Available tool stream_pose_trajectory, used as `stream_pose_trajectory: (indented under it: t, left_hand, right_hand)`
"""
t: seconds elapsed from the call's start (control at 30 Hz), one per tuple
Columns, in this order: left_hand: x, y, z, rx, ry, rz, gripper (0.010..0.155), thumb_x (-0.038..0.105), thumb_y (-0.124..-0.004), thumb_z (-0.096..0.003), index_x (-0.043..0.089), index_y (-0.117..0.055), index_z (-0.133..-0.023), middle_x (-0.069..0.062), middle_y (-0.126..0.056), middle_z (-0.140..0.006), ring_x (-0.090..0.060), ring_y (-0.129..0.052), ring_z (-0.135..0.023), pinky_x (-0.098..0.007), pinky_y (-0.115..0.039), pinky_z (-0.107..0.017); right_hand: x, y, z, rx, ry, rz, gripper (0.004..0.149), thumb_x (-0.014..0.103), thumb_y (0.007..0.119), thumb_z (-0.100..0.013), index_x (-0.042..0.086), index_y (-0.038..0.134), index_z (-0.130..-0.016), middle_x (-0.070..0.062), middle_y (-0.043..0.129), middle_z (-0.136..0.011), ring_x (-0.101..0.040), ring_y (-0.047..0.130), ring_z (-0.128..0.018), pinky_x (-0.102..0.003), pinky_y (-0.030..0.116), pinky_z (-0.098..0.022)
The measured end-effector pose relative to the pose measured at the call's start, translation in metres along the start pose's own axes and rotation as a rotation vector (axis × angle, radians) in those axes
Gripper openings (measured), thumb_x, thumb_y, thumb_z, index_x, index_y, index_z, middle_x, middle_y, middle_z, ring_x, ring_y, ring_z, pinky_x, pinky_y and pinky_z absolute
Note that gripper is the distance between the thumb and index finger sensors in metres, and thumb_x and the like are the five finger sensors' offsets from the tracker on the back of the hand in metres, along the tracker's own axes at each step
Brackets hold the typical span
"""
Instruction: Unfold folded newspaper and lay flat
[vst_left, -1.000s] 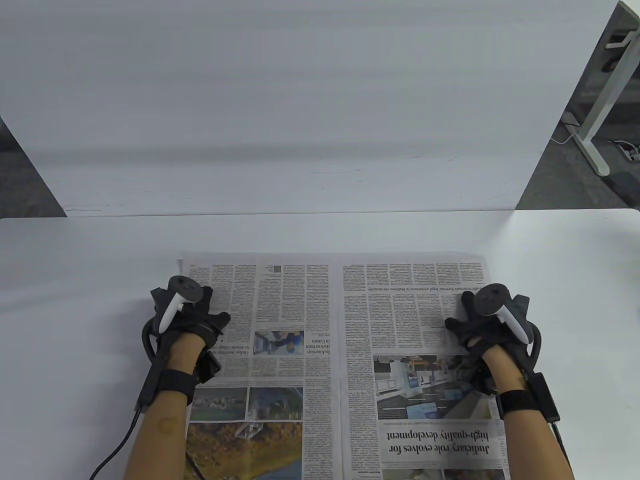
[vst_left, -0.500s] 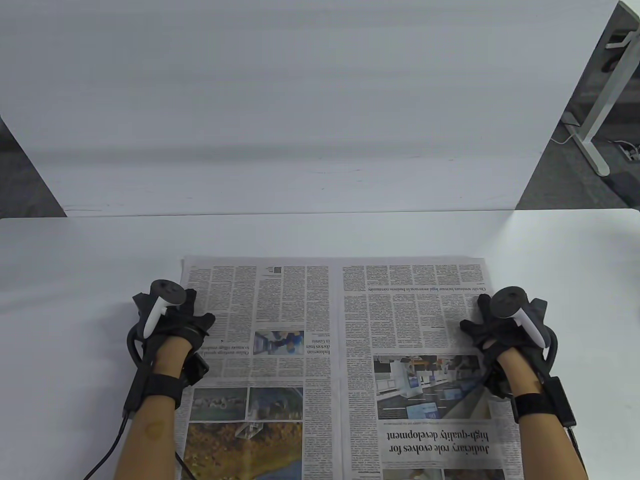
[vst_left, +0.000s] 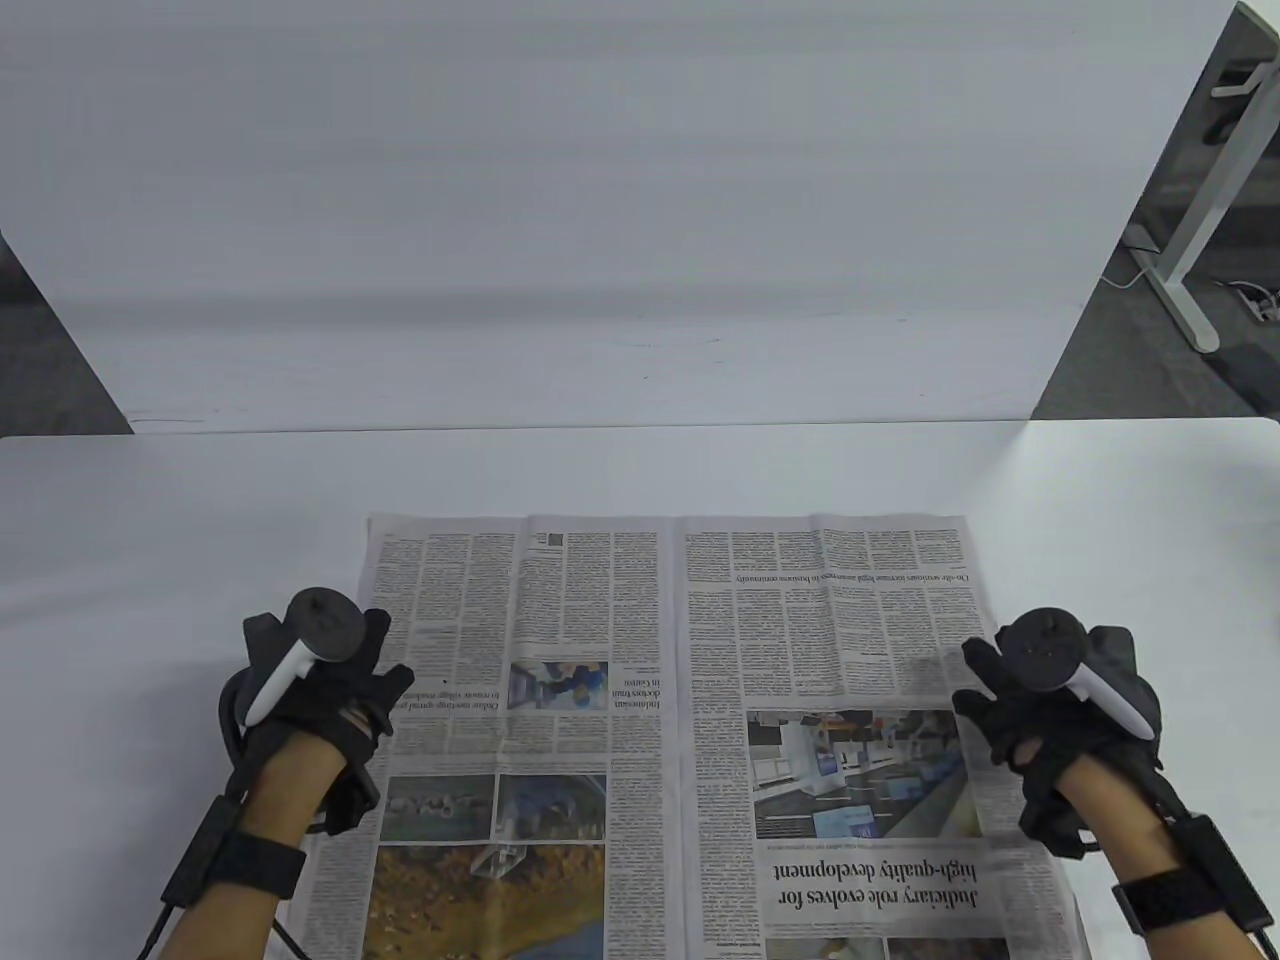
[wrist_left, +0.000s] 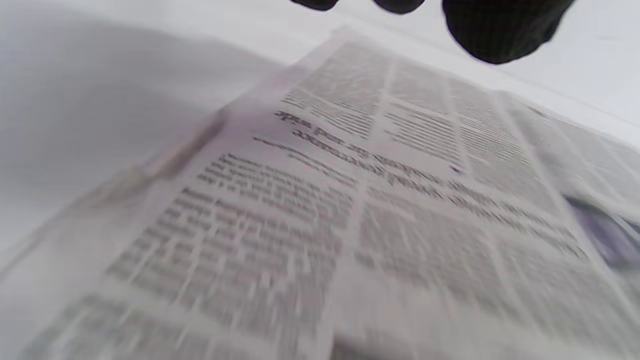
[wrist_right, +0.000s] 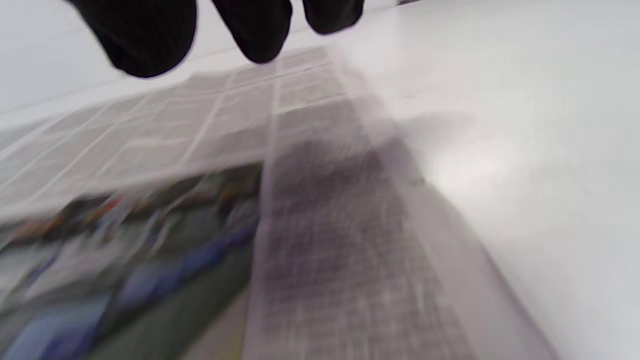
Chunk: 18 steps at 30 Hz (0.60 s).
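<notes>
The newspaper (vst_left: 680, 700) lies unfolded and flat on the white table (vst_left: 150, 520), its pages upside down to me and its near end running off the bottom edge. My left hand (vst_left: 330, 680) is over the paper's left edge, and my right hand (vst_left: 1040, 700) is over its right edge. Neither hand grips anything. In the left wrist view the gloved fingertips (wrist_left: 500, 30) hang above the blurred page (wrist_left: 375, 200). In the right wrist view the fingertips (wrist_right: 145, 35) hang above the page (wrist_right: 300, 200) too.
A white panel (vst_left: 600, 250) stands along the table's far edge. A white desk leg (vst_left: 1200, 250) stands on the floor at the far right. Bare table lies to both sides of the paper and beyond it.
Both hands have slid along the paper's side edges toward me and slightly outward. The upturned far left corner of the paper now lies flat.
</notes>
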<state>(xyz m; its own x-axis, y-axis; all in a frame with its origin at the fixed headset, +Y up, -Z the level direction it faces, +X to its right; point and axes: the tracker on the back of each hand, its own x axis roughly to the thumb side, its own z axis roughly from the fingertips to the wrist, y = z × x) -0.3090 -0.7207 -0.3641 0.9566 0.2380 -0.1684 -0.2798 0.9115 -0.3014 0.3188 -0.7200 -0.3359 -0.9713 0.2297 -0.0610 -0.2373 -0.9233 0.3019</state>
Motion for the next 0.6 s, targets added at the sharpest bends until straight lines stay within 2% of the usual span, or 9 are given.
stream_pose_trajectory:
  t: [0.1, 0.23, 0.4, 0.6]
  left_hand:
    - [0.015, -0.010, 0.025, 0.037, -0.112, -0.057, 0.067, 0.048, -0.071, -0.0467, 0.029, -0.049, -0.107, -0.016, -0.043, -0.116, -0.056, -0.044, -0.107, -0.073, -0.034, -0.073]
    - [0.025, -0.023, 0.041, 0.057, -0.188, -0.094, 0.061, 0.045, -0.071, -0.0467, 0.021, -0.065, -0.103, -0.018, -0.068, -0.108, -0.054, -0.071, -0.098, -0.069, -0.049, -0.071]
    - [0.025, -0.036, 0.043, 0.008, -0.188, -0.112, 0.059, 0.045, -0.071, -0.0465, 0.018, -0.072, -0.099, -0.018, -0.079, -0.103, -0.051, -0.074, -0.097, -0.068, -0.050, -0.071]
    - [0.023, -0.041, 0.034, -0.014, -0.166, -0.098, 0.060, 0.045, -0.071, -0.0467, 0.019, -0.070, -0.100, -0.016, -0.070, -0.106, -0.050, -0.061, -0.102, -0.069, -0.046, -0.072]
  right_hand:
    - [0.010, 0.013, 0.020, 0.001, -0.060, 0.041, 0.067, 0.050, 0.074, -0.045, 0.018, 0.063, -0.103, -0.022, 0.049, -0.115, -0.056, 0.032, -0.101, -0.082, 0.023, -0.057]
    - [0.017, 0.025, 0.031, -0.025, -0.096, 0.059, 0.065, 0.049, 0.074, -0.045, 0.016, 0.068, -0.100, -0.023, 0.059, -0.112, -0.056, 0.042, -0.100, -0.081, 0.027, -0.057]
    - [0.022, 0.037, 0.033, -0.019, -0.106, 0.093, 0.063, 0.049, 0.074, -0.045, 0.013, 0.075, -0.096, -0.023, 0.070, -0.107, -0.055, 0.051, -0.098, -0.080, 0.031, -0.058]
    - [0.019, 0.041, 0.024, -0.006, -0.077, 0.082, 0.063, 0.048, 0.074, -0.045, 0.012, 0.073, -0.097, -0.023, 0.068, -0.107, -0.054, 0.050, -0.099, -0.080, 0.030, -0.059]
